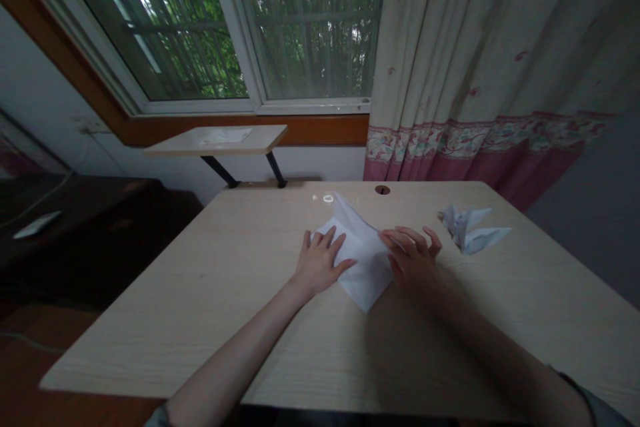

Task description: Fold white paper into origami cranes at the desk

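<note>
A white sheet of paper (363,260), partly folded with one flap standing up, lies in the middle of a light wooden table (225,307). My left hand (320,261) rests flat on the paper's left part, fingers spread. On the paper's right edge my right hand (413,255) presses down with fingers curved and slightly apart. A finished folded paper figure (473,228) lies on the table to the right, apart from both hands.
A cable hole (383,189) sits near the table's far edge. Behind it are a small wall shelf (220,140), a barred window (240,20) and a patterned curtain (490,53). A dark cabinet (80,227) stands at the left.
</note>
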Available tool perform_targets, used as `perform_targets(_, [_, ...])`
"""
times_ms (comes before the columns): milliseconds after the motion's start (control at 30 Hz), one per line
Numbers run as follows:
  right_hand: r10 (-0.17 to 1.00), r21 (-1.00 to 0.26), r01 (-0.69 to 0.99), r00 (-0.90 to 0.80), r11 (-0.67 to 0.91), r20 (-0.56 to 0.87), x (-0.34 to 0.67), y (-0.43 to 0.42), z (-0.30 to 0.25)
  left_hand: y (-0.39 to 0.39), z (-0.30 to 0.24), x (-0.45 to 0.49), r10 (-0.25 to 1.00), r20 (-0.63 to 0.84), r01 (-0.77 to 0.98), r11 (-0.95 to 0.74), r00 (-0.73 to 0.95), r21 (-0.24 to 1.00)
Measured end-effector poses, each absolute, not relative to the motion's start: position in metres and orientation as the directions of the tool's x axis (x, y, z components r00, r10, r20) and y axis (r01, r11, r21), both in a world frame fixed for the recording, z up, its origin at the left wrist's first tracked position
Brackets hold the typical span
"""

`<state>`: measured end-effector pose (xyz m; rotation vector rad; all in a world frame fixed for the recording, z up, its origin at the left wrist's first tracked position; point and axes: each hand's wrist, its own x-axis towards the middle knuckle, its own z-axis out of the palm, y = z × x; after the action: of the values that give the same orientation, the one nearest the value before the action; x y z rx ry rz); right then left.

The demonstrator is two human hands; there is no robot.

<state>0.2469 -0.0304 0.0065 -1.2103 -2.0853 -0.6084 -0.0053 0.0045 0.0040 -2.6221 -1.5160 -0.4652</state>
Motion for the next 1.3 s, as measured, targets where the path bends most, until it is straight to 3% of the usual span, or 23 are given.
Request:
perform_targets(133, [0.59,0.08,0.87,-0.395,0.486,0.704,0.246,-0.033,0.008,0.007,0.0,-0.005,0.836,0.332,0.859,-0.498,0.438,0.12])
perform_targets(333, [0.575,0.086,0.818,-0.471,0.569,0.67,0.238,-0.041,0.01,0.01,0.008,-0.012,0.776,0.596,0.794,-0.488,0.205,0.362])
perform_targets(500, [0.479,0.135,0.707,-0.594,0.695,0.646,0.233,-0.048,0.014,0.007,0.017,-0.015,0.685,0.703,0.739,-0.572,0.191,0.356])
perform_targets(667, [0.442,0.104,0.622,-0.654,0.776,0.614,0.234,-0.05,0.017,0.006,0.015,-0.015,0.682,0.685,0.731,-0.601,0.256,0.324])
perform_targets(833, [0.431,0.026,0.595,-0.61,0.803,0.665,0.237,-0.053,0.02,0.006,0.013,-0.015,0.688,0.679,0.741,-0.591,0.255,0.319])
perform_targets(1100, [0.581,-0.214,0.586,-0.557,0.781,0.594,0.245,-0.047,0.014,0.003,0.014,-0.014,0.716,0.642,0.714,-0.598,0.273,0.364])
perform_targets(1300, [0.632,-0.291,0.583,-0.55,0.758,0.546,0.244,-0.037,-0.001,0.006,0.008,-0.013,0.761,0.552,0.692,-0.6,0.341,0.4])
